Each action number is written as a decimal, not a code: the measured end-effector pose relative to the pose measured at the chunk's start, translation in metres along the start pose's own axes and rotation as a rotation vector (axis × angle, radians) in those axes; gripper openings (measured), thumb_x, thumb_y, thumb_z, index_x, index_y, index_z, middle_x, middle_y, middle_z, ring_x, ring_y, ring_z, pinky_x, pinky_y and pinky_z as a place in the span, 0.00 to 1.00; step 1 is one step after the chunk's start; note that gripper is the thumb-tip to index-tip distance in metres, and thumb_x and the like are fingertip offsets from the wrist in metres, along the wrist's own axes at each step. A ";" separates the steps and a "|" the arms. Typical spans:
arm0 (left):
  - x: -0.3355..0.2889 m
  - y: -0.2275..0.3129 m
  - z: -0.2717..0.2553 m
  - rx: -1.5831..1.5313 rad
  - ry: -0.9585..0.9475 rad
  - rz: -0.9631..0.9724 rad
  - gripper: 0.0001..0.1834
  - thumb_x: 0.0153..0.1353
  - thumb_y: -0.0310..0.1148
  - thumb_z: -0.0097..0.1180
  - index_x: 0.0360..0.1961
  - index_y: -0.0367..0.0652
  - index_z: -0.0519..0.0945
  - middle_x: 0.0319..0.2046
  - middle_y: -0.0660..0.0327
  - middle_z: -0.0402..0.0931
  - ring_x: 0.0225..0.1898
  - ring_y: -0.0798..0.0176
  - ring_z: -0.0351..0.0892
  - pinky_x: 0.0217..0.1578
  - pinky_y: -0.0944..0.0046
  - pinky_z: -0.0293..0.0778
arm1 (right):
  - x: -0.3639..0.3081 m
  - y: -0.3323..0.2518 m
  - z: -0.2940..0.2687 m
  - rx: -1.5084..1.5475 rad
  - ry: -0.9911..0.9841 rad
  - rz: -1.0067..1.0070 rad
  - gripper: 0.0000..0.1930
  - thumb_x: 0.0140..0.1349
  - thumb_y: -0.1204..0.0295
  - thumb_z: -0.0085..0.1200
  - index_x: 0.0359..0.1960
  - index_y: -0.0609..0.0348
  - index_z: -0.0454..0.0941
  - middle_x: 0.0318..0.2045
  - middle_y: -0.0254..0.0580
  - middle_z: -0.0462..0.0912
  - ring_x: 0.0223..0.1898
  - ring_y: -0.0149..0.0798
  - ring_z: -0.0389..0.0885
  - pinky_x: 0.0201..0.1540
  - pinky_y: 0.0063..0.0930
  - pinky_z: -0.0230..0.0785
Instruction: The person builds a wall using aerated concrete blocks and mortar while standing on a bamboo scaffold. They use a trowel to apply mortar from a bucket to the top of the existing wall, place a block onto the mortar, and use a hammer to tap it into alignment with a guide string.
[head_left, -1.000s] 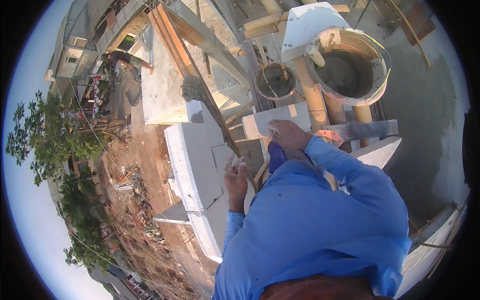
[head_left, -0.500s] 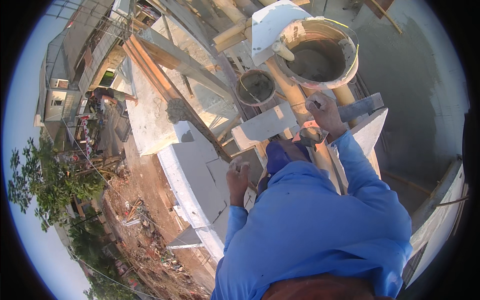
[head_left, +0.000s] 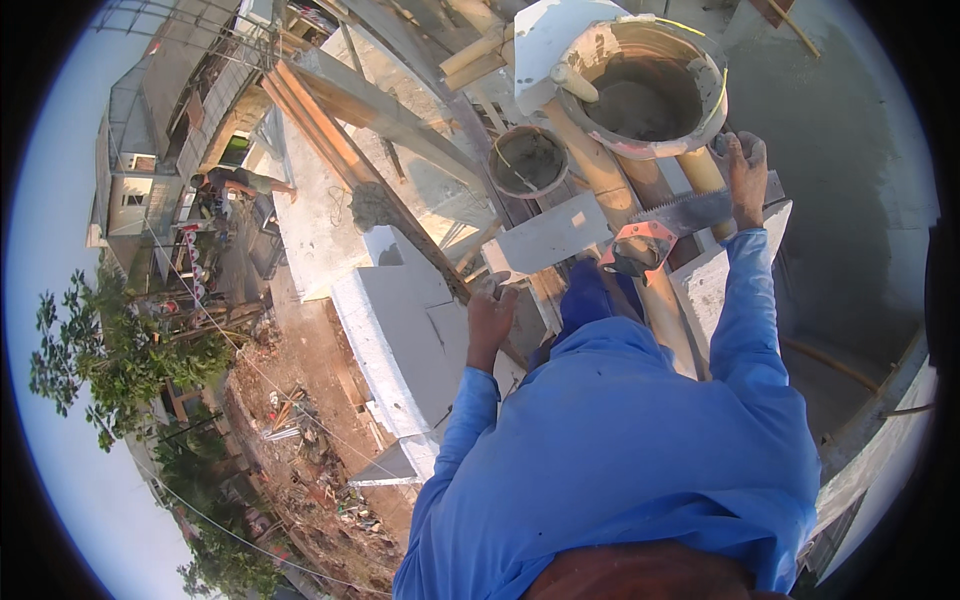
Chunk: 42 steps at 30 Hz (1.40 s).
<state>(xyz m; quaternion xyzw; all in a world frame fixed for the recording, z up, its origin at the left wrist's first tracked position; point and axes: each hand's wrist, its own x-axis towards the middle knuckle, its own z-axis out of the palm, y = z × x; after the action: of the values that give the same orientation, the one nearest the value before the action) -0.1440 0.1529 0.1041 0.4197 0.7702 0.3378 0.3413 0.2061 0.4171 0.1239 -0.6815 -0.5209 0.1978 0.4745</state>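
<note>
My right hand [head_left: 746,180] is over the far end of a handsaw [head_left: 688,214], fingers stretched forward and partly bent, near the rim of a large bucket [head_left: 700,138] of grey mortar. Whether it touches the blade is unclear. The saw's orange and black handle lies toward my body, across bamboo poles [head_left: 600,180]. My left hand [head_left: 490,322] hovers by the left end of a pale block [head_left: 548,238], its fingers loosely bent, thumb apart and nothing visible in them. Beyond that block stands a smaller bucket [head_left: 528,162], also holding mortar.
Another pale block [head_left: 725,280] lies at my right, beside a grey wall surface [head_left: 840,180]. A white-edged ledge [head_left: 385,350] drops to rubble-strewn ground [head_left: 300,440] at left. Long timbers [head_left: 330,140] slope across the far left. A person [head_left: 235,182] bends over in the distance.
My right hand has moved forward and right from above the saw handle toward the blade's far end, uncovering the handle. My left hand has come slightly forward, closer to the pale block.
</note>
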 end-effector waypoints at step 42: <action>0.167 0.054 0.081 0.069 -0.143 0.130 0.15 0.60 0.39 0.52 0.39 0.37 0.78 0.33 0.49 0.79 0.38 0.45 0.78 0.40 0.53 0.71 | 0.113 0.064 0.065 0.391 -0.436 0.296 0.18 0.58 0.68 0.50 0.46 0.69 0.72 0.38 0.47 0.78 0.38 0.41 0.76 0.43 0.35 0.67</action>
<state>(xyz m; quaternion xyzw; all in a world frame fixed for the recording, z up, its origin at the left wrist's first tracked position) -0.1253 0.3411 0.0630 0.5032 0.7262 0.3019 0.3581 0.2329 0.5463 0.0643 -0.5872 -0.4577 0.5020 0.4400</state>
